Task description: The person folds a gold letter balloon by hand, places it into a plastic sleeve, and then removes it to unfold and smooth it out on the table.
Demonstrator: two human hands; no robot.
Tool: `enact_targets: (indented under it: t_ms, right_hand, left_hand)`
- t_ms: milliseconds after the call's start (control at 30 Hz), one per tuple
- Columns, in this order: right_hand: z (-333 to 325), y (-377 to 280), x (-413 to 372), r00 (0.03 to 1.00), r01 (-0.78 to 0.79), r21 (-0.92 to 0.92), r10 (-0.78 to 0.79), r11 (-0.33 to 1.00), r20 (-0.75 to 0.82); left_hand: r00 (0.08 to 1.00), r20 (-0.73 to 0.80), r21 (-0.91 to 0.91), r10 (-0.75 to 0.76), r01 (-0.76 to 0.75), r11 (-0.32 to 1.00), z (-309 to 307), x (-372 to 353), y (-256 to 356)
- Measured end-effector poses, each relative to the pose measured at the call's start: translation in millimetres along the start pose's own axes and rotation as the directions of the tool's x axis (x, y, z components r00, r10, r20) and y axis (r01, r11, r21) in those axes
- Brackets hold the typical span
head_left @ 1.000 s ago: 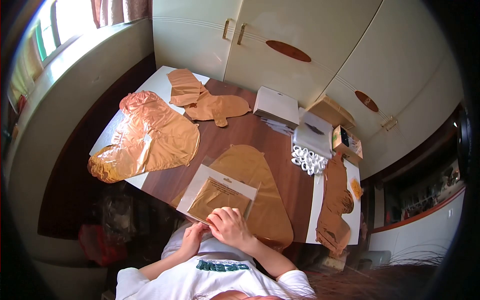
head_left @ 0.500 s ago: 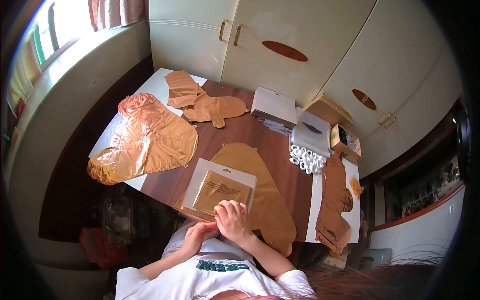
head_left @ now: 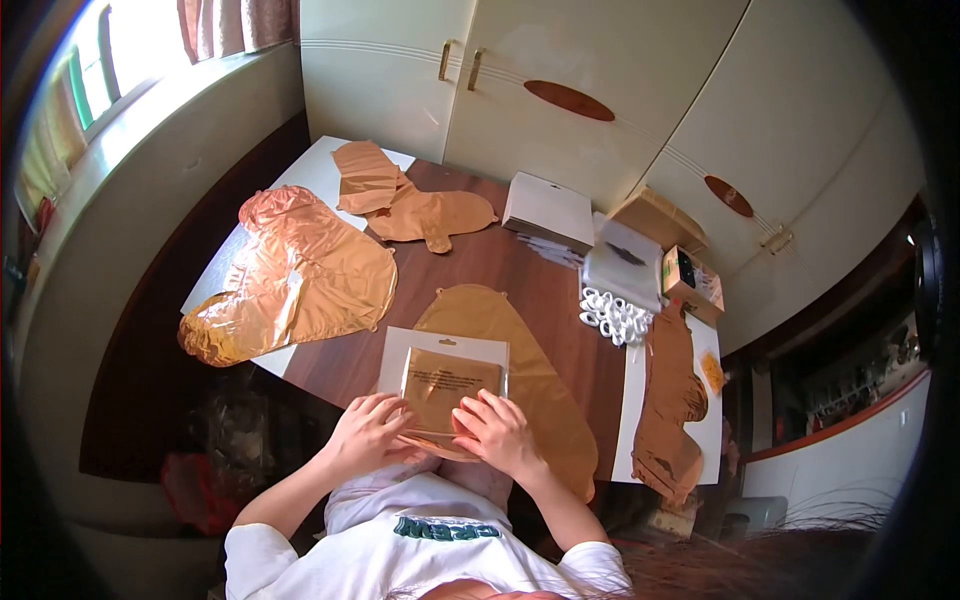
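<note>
A clear packet with a white header card and a folded gold foil balloon inside (head_left: 445, 378) lies at the table's near edge. My left hand (head_left: 366, 432) grips its near left corner. My right hand (head_left: 497, 433) holds its near right edge, fingers on the gold foil. The packet rests on top of a flat gold foil balloon (head_left: 545, 390) spread on the brown table (head_left: 470, 265).
A large rose-gold foil balloon (head_left: 290, 275) lies at the left, another copper one (head_left: 415, 205) at the back. A white box (head_left: 548, 210), a plastic bag (head_left: 625, 265), white rings (head_left: 615, 318), a small carton (head_left: 692, 282) and a brown foil piece (head_left: 668, 400) sit right. Cupboards stand behind.
The packet has turned square to me and slid toward the near edge. My left hand came up from my lap onto its left corner. My right hand shifted to the right edge.
</note>
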State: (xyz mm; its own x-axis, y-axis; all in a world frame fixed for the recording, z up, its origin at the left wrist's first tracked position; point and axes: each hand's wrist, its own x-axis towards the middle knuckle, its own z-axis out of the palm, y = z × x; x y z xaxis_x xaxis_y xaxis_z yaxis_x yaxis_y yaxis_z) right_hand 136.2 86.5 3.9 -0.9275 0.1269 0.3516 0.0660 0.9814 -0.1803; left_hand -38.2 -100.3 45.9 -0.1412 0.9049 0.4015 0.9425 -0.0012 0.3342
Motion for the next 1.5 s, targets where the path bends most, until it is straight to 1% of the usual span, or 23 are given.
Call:
enact_targets:
  t_ms: [33,133,233,333,433,533,667,700,733,767,800,900,1000,1033,1100,1133,1200,1233,1267,1333,1433,1500]
  right_hand:
    - [1,0,0,1.000,0.010,-0.003,-0.010,1.000,-0.014]
    - [3,1,0,0.997,0.042,-0.021,-0.044,0.999,-0.066]
    - [4,0,0,0.996,0.042,-0.034,-0.045,0.999,-0.077]
    - [0,-3,4,0.994,0.058,-0.060,-0.063,0.997,-0.085]
    - [2,-6,7,0.990,0.057,-0.079,-0.066,0.995,-0.126]
    - [3,-8,10,0.983,0.064,-0.098,-0.080,0.993,-0.168]
    - [2,-11,14,0.981,0.073,-0.113,-0.092,0.991,-0.172]
    - [3,-11,13,0.980,0.073,-0.112,-0.092,0.991,-0.174]
    - [3,-12,13,0.980,0.072,-0.112,-0.091,0.991,-0.176]
    - [1,-13,14,0.981,0.062,-0.110,-0.081,0.992,-0.178]
    - [0,-15,15,0.981,0.053,-0.109,-0.072,0.993,-0.180]
    - [0,-18,16,0.981,0.043,-0.106,-0.062,0.994,-0.184]
    - [5,-18,15,0.981,0.042,-0.111,-0.062,0.993,-0.185]
    - [2,-20,17,0.981,0.042,-0.113,-0.062,0.993,-0.183]
    - [-12,-23,20,0.998,-0.005,0.038,0.007,0.999,-0.056]
    - [-20,-23,24,0.999,-0.036,0.111,0.035,0.993,0.011]
    - [-12,-7,32,0.996,0.007,0.124,0.004,0.992,-0.092]
    - [-7,2,38,0.990,0.028,0.129,-0.009,0.991,-0.143]
    - [-4,8,44,0.997,-0.006,0.152,0.019,0.988,-0.080]
    - [8,23,59,0.996,0.084,0.095,-0.083,0.992,-0.015]
    - [37,31,63,0.995,0.069,0.158,-0.079,0.985,0.060]
    - [47,33,62,0.995,0.074,0.130,-0.081,0.989,0.053]
  left_hand:
    - [0.995,0.102,0.026,-0.018,0.016,1.000,10,-6,-9]
    - [0.994,0.105,0.120,0.043,-0.056,0.991,24,-8,-22]
    - [0.996,0.051,0.132,0.075,-0.082,0.988,34,-10,-28]
    - [0.994,-0.062,0.096,0.092,-0.086,0.992,35,-8,-29]
    - [0.993,-0.120,0.081,-0.009,0.019,0.997,30,-13,-19]
    - [0.990,-0.067,0.028,0.122,-0.120,0.992,39,-31,-6]
    - [0.987,-0.013,0.046,0.160,-0.160,0.986,47,-13,8]
    - [0.994,0.053,0.061,0.092,-0.095,0.994,52,-14,7]
    - [0.987,0.159,0.045,-0.031,0.024,0.999,48,-10,11]
    - [0.952,0.266,0.039,-0.150,0.144,0.989,42,-3,18]
    - [0.892,0.369,0.047,-0.260,0.261,0.964,38,2,21]
    - [0.937,0.268,0.003,-0.224,0.231,0.973,53,10,9]
    - [0.975,0.130,0.085,-0.181,0.171,0.982,71,13,-5]
    - [0.967,0.164,0.089,-0.197,0.184,0.979,73,12,-7]
    - [0.947,0.229,0.099,-0.226,0.208,0.973,74,11,-8]
    - [0.954,0.206,0.102,-0.217,0.200,0.974,74,11,-8]
    - [0.966,0.162,0.109,-0.200,0.184,0.977,74,10,-7]
    - [0.962,0.173,0.121,-0.209,0.190,0.974,73,11,-6]
    - [0.958,0.186,0.132,-0.218,0.195,0.972,72,11,-5]
    - [0.955,0.202,0.123,-0.218,0.196,0.973,72,12,-4]
    - [0.958,0.202,0.088,-0.204,0.189,0.978,73,11,-6]
    - [0.956,0.206,0.082,-0.210,0.197,0.977,68,11,-2]
